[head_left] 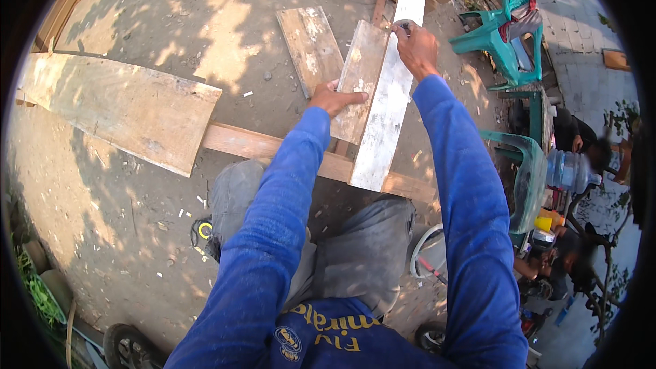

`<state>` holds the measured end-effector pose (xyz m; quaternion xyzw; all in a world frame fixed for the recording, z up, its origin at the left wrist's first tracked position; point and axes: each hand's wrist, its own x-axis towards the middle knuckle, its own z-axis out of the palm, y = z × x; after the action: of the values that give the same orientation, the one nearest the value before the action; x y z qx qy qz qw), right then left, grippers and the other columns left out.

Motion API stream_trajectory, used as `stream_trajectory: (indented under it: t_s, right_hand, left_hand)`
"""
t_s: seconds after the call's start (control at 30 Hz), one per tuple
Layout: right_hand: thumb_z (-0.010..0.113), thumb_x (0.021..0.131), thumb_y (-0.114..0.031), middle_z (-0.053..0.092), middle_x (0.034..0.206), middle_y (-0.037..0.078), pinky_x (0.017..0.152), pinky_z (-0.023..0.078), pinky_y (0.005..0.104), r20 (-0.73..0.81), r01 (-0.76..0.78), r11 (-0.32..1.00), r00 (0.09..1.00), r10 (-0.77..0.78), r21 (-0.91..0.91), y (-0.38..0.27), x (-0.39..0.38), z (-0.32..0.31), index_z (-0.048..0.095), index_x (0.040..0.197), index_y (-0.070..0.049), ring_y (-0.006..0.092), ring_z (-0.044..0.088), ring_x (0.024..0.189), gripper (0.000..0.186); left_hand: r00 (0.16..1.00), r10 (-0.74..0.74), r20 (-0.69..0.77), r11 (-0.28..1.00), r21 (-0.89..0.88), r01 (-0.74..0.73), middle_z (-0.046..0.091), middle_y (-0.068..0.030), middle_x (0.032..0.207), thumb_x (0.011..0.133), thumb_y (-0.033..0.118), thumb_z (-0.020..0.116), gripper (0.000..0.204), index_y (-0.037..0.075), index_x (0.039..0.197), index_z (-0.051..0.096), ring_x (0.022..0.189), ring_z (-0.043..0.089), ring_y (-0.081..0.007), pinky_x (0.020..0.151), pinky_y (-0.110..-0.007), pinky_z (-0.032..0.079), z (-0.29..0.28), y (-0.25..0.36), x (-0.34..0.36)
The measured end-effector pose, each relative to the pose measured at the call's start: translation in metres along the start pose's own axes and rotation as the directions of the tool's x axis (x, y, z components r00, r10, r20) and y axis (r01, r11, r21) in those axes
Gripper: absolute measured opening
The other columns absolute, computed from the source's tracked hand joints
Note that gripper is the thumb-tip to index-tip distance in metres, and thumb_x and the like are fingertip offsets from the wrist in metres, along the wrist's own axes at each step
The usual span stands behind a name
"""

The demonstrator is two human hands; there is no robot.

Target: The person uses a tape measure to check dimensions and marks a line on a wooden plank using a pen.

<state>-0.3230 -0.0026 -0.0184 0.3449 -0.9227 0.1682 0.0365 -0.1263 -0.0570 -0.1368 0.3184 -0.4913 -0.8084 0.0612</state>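
A short weathered wooden board [364, 61] lies beside a long white-painted plank [384, 116]. My left hand [335, 100] grips the short board's left edge, thumb on top and fingers partly hidden. My right hand [418, 49] is closed at the plank's far part, its fingers around a small round grey object [407, 25], mostly covered, whose kind I cannot make out. Both pieces rest across a reddish wooden beam [253, 142] in front of my knees. Another worn board [311, 44] lies just left of the short one.
A wide board [130, 106] lies over the beam at the left. Green plastic chairs [488, 34] stand at the right, one with cloth on it. Farther right are people and a large water bottle [570, 169]. A pale hoop-shaped thing [418, 249] is beside my right knee.
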Motion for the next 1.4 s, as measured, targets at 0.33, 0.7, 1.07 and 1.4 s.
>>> stream_trajectory:
  t_s: [0.33,0.7,1.07,1.4]
  right_hand:
    - [0.062,0.093,-0.022,0.071,0.088,0.024,0.076,0.055,0.0516,0.128,0.332,0.881,0.943,-0.306,-0.338,-0.003,0.0,0.012,0.073,0.093,-0.003,0.0438,0.07,0.083,0.022]
    - [0.062,0.093,-0.015,0.07,0.085,0.025,0.069,0.054,0.0512,0.086,0.214,0.969,0.975,-0.204,-0.123,-0.032,-0.13,0.002,0.069,0.09,0.002,0.0433,0.07,0.079,0.019]
    - [0.063,0.095,-0.019,0.071,0.086,0.025,0.074,0.054,0.0448,-0.109,0.099,0.991,0.99,-0.088,0.093,-0.01,-0.103,-0.019,0.075,0.103,-0.003,0.0408,0.07,0.081,0.022]
    - [0.061,0.096,-0.031,0.071,0.096,0.027,0.085,0.053,0.0498,0.014,0.04,0.998,0.999,-0.039,-0.058,0.009,0.007,0.003,0.074,0.109,-0.005,0.0457,0.069,0.093,0.032]
  left_hand:
    - [0.998,0.015,0.054,0.993,-0.115,-0.009,0.072,-0.0191,0.115,0.069,0.026,0.094,0.074,-0.009,0.126,0.062,0.102,0.071,-0.0255,0.093,-0.032,0.053,0.006,-0.012,0.002]
    - [0.999,0.021,0.028,1.0,-0.013,-0.021,0.07,-0.0174,0.119,0.072,0.041,0.092,0.079,-0.004,0.13,0.062,0.111,0.067,-0.0246,0.096,-0.035,0.051,0.002,-0.018,0.014]
    - [0.997,0.06,0.044,0.997,-0.049,-0.058,0.065,-0.0286,0.123,0.065,0.043,0.095,0.093,-0.014,0.129,0.058,0.114,0.067,-0.0335,0.097,-0.038,0.052,-0.003,-0.015,0.013]
    - [0.998,0.045,0.036,0.995,-0.086,-0.042,0.07,-0.0238,0.115,0.066,0.04,0.095,0.084,-0.012,0.124,0.062,0.105,0.07,-0.0294,0.093,-0.036,0.054,0.004,-0.022,0.014]
